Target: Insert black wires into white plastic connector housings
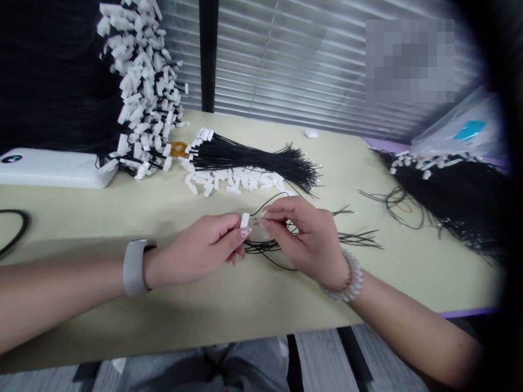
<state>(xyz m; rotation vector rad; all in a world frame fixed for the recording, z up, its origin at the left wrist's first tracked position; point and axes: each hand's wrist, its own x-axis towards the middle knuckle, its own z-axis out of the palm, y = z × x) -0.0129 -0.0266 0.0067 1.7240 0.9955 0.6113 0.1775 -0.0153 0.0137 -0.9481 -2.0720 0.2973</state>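
Observation:
My left hand (212, 237) pinches a small white connector (244, 220) between thumb and forefinger, above the middle of the table. Facing it from the right, my right hand (304, 237) is closed in a pinch on a thin black wire (265, 219), whose end points at the connector. Whether the wire end touches the connector is too small to tell. Several loose black wires (265, 246) run below both hands, and their ends stick out to the right of my right hand. Just behind lies a bundle of black wires (253, 155) with white connectors at its left end.
Loose white connectors (245, 179) lie in front of the bundle. A large mass of black wires with white connectors (139, 81) rises at the back left, behind a white power bank (57, 167). More black wires (453, 196) lie at the right, near a clear plastic bag (461, 125).

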